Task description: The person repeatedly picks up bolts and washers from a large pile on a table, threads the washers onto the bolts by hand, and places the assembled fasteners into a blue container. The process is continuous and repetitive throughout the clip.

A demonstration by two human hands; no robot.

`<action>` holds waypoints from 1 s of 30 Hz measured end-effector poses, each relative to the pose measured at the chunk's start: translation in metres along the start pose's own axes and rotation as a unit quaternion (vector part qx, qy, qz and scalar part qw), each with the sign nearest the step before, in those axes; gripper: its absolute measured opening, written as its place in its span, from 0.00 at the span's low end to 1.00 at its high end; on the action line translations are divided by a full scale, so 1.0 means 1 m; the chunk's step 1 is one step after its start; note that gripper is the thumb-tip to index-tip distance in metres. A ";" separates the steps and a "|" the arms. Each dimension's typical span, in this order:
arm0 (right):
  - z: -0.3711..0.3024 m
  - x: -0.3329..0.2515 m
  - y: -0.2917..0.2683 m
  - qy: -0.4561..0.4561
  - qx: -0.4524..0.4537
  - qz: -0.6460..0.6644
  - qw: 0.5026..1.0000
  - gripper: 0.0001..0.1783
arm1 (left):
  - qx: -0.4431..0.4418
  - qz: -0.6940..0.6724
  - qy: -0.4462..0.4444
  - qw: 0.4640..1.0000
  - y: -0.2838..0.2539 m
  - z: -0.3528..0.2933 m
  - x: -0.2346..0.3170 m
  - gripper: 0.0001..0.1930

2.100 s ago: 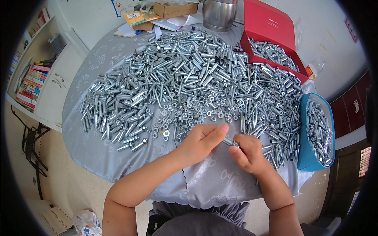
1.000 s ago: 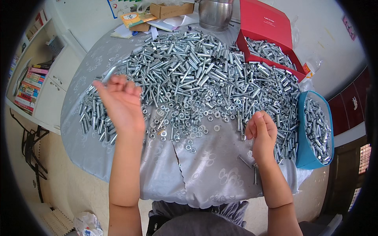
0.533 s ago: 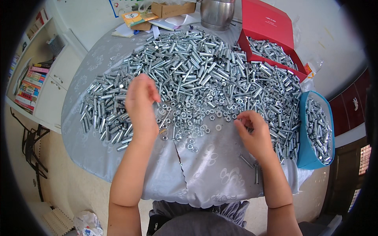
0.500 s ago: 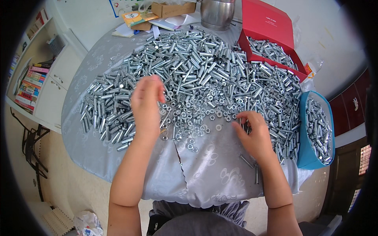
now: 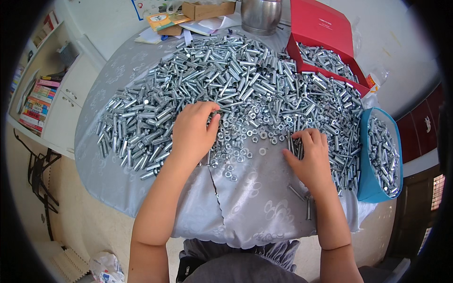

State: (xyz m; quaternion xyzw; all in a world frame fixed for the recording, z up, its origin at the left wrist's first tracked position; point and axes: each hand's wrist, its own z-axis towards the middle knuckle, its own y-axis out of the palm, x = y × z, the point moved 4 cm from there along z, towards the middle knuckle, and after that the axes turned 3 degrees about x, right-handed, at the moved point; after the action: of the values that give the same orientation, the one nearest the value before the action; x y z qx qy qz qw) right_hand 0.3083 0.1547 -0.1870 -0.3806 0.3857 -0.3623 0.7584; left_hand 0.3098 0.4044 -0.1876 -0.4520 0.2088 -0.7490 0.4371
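Free to pass low over bare tabletop (image 5: pixel 245 203) between left hand (image 5: pixel 193 129) and right hand (image 5: pixel 310 155). Blocked beyond both by heaped metal fasteners (image 5: pixel 236 85); right of right hand, walled by blue bin (image 5: pixel 364 174); just nearer than right hand, hindered by loose bolts (image 5: pixel 296 192).

Hands, pair: two seconds ago together about one metal piece, now well apart as I watch. Left hand (image 5: pixel 195 129): shifted from the left-hand heap to the middle, fingers lowered beside the nuts (image 5: pixel 255 139). Right hand (image 5: pixel 310 155): formerly curled, now fingers spread, down at the long bolts (image 5: pixel 289 141). Loose bolts (image 5: pixel 308 208), two: previously mostly covered, now exposed.
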 end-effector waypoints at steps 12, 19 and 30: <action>-0.001 -0.003 -0.001 -0.021 0.010 0.022 1.000 0.15 | 0.012 0.020 0.039 0.999 0.013 0.000 -0.009 0.11; -0.002 -0.003 -0.002 -0.024 -0.007 0.018 1.000 0.13 | -0.003 -0.002 0.032 0.999 0.016 0.001 -0.013 0.11; -0.003 0.000 0.000 -0.023 -0.023 0.020 0.999 0.09 | 0.006 -0.008 0.028 1.000 0.016 0.002 -0.006 0.09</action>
State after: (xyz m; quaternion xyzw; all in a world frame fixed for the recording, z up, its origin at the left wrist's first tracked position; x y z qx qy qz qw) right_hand 0.3053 0.1538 -0.1883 -0.3983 0.3838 -0.3295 0.7652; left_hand 0.3199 0.4013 -0.2010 -0.4303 0.2124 -0.7660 0.4278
